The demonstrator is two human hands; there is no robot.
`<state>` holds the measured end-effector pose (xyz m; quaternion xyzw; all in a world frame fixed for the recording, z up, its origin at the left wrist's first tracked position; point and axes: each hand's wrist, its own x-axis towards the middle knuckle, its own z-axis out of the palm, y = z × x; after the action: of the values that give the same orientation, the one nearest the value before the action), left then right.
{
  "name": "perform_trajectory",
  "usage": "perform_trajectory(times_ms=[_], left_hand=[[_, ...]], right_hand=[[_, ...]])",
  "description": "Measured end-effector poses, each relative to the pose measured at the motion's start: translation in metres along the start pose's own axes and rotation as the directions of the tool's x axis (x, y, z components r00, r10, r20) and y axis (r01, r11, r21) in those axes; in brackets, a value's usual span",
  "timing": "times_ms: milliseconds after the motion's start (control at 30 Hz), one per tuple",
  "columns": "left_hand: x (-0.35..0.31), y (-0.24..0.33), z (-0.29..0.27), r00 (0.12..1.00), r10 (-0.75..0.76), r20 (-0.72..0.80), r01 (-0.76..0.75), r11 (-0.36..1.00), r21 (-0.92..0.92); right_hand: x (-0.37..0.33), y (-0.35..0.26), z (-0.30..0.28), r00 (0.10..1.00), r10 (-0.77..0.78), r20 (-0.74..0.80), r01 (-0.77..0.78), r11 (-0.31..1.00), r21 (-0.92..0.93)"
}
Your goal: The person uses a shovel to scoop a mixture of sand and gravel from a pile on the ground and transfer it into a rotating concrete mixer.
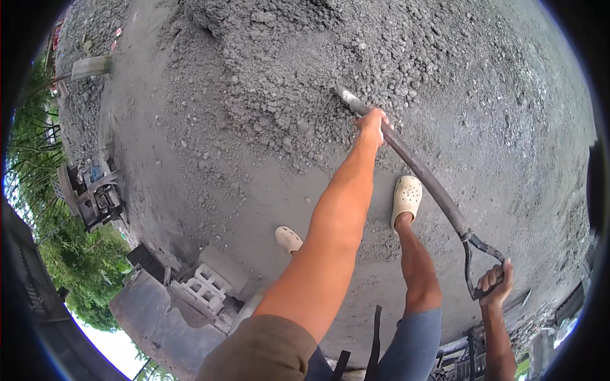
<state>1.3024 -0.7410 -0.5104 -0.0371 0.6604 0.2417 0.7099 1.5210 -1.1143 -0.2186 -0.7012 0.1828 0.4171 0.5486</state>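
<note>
A long-handled shovel (432, 184) slants across the view, its blade end sunk in a pile of wet grey concrete mix (286, 70), so the blade is hidden. Low on the shaft, close to the pile, my left hand (373, 120) is wrapped round it with the arm stretched forward. My right hand (498, 284) grips the D-shaped handle at the shovel's upper end, out to the right near my leg.
My feet, in cream clogs (407, 197), stand on the grey ground. Hollow concrete blocks (206, 287) and a bent metal sheet (165, 324) lie at lower left. Farther left are a wooden contraption (95, 190) and another tool's flat blade (92, 66).
</note>
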Motion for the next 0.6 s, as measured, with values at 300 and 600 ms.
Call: perform_trajectory(times_ms=[300,600], left_hand=[[-0.042,-0.074,-0.044,0.998,0.052,-0.025,-0.054,0.997,-0.053],[-0.341,0.004,-0.246,0.99,0.034,-0.138,-0.053,0.99,-0.133]], right_hand=[[-0.019,0.06,-0.085,0.983,-0.17,-0.068,0.161,0.978,-0.13],[-0.328,0.024,-0.115,0.979,-0.166,0.119,0.186,0.966,-0.181]])
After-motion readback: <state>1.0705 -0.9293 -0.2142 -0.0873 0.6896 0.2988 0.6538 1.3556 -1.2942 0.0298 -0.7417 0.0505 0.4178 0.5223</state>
